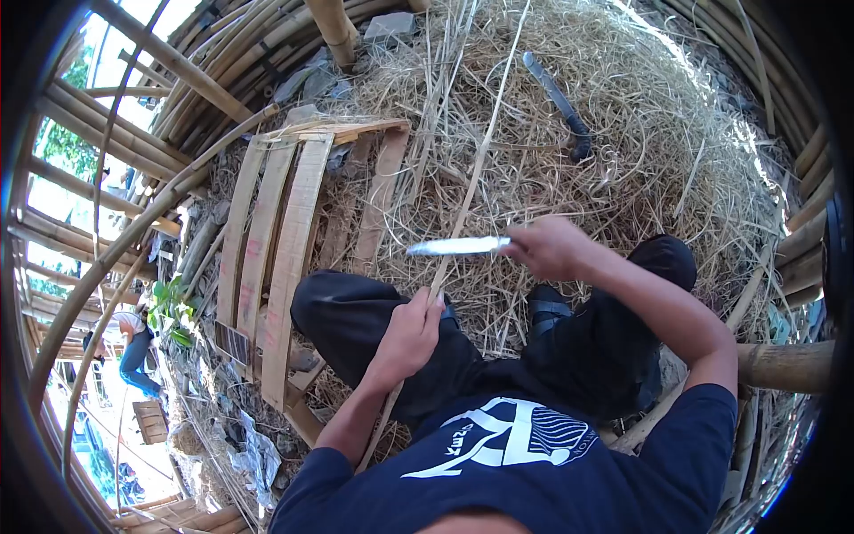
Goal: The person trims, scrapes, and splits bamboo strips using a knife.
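Note:
My right hand (pixel 550 250) is closed around the handle of a knife (pixel 458 246), whose bright blade points left. The blade lies across a long, thin bamboo strip (pixel 481 158); whether it touches the strip I cannot tell. My left hand (pixel 411 336) grips this strip lower down, in front of my bent knee. From there the strip runs up and away over the shavings, and its other end passes down beside my left forearm. Beyond my hands, a dark curved-handled blade tool (pixel 560 107) lies on the pile.
Pale bamboo shavings (pixel 632 116) cover the ground ahead. A slatted wooden pallet (pixel 289 231) stands at my left, with a dark phone-like rectangle (pixel 233 343) on it. Bamboo poles (pixel 151 209) form the left side, and another pole (pixel 787 367) juts in at right. A person (pixel 135 351) is outside.

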Available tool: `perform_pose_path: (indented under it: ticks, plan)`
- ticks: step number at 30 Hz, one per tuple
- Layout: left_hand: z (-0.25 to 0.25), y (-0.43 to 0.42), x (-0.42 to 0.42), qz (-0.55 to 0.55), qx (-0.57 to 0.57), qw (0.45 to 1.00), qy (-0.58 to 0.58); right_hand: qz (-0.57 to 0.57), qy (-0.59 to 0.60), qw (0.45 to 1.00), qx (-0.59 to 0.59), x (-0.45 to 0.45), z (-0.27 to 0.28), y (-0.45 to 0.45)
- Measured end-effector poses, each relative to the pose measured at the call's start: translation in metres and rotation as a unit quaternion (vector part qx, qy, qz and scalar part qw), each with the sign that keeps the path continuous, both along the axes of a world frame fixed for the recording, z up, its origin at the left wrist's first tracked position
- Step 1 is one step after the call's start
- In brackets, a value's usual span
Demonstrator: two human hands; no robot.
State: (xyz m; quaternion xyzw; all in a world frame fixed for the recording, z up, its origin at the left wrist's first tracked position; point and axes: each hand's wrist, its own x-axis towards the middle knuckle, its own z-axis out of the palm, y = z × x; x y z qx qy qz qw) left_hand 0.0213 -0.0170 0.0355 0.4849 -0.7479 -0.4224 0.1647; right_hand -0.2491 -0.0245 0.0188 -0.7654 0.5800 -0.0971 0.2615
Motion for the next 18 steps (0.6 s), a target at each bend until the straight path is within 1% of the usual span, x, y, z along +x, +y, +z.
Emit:
perform_pose_path:
  ticks: [2, 4, 6, 8, 10, 12, 14, 16, 18]
  plan:
    - [0.000, 0.001, -0.003, -0.003, 0.010, 1.000, 0.002, 0.033, -0.071, 0.996, -0.052, 0.012, -0.012, 0.010]
    - [0.000, 0.001, -0.004, -0.007, 0.008, 1.000, -0.013, 0.033, -0.091, 0.994, -0.044, 0.017, -0.016, 0.012]
    - [-0.002, -0.003, -0.005, -0.004, -0.002, 1.000, -0.016, 0.018, -0.072, 0.996, -0.058, 0.022, -0.013, 0.016]
    - [-0.007, -0.004, -0.004, 0.003, -0.005, 1.000, -0.018, 0.030, -0.065, 0.997, -0.039, 0.031, -0.007, 0.024]
    - [-0.012, -0.008, -0.005, -0.019, -0.043, 0.999, -0.026, 0.029, -0.068, 0.997, -0.019, 0.036, -0.008, 0.030]
    - [-0.006, -0.008, -0.011, -0.015, -0.032, 0.999, -0.030, 0.019, -0.058, 0.997, -0.038, 0.034, -0.007, 0.028]
    - [-0.005, -0.008, -0.013, -0.007, -0.021, 0.999, -0.035, 0.030, -0.040, 0.995, -0.085, 0.029, -0.005, 0.022]
    - [-0.008, -0.009, -0.014, -0.038, -0.107, 0.993, -0.018, 0.032, -0.033, 0.993, -0.107, 0.022, -0.015, 0.015]
    - [0.001, -0.008, -0.014, -0.011, -0.047, 0.998, -0.028, 0.027, -0.024, 0.985, -0.171, 0.009, -0.021, 0.003]
